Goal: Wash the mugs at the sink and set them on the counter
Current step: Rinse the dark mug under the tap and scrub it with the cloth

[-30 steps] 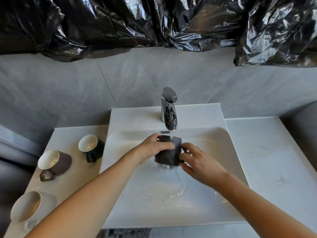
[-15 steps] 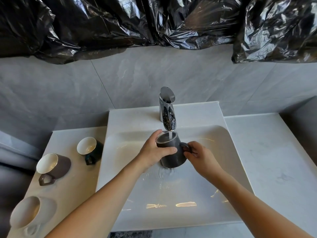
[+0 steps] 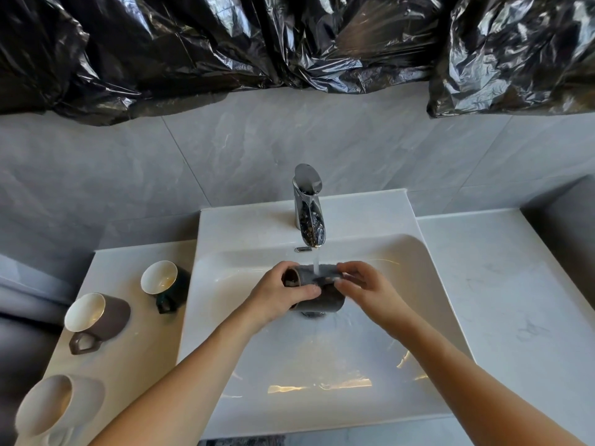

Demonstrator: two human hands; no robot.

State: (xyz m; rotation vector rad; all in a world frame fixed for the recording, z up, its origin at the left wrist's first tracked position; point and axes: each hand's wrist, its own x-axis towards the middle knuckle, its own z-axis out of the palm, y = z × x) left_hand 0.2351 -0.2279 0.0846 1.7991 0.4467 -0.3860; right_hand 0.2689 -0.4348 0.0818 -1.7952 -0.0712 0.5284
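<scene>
Head view: at the centre of the frame a dark grey mug [image 3: 317, 292] lies on its side in the air above the white sink [image 3: 428, 284], mouth turned toward the left of the frame, right over the drain. A thin stream of water [image 3: 316, 264] falls from the chrome faucet [image 3: 308, 206] at upper centre and lands on the mug's upturned wall. The left hand [image 3: 278, 296] holds the mug at its mouth end, fingers [image 3: 306, 291] curled round the rim and side, thumb near the opening. The right hand [image 3: 367, 289] holds the other end, its fingers bent over the top of the mug near the base; whether they pinch the handle I cannot tell, as the handle is hidden. Both bare forearms reach in from the bottom edge.

On the pale desk [image 3: 135, 355] at the left of the frame three more mugs stand in a row, apart from each other: a dark green mug [image 3: 169, 284] with a cream inside nearest the sink, a brown mug [image 3: 103, 318] with a white inside and an angular handle lower left of it, and a beige mug [image 3: 59, 405] in the lower left corner. All three appear tipped toward the left edge by the wide lens. Crumpled black plastic sheeting [image 3: 225, 43] runs across the top of the frame above the grey tiled wall [image 3: 225, 156].
</scene>
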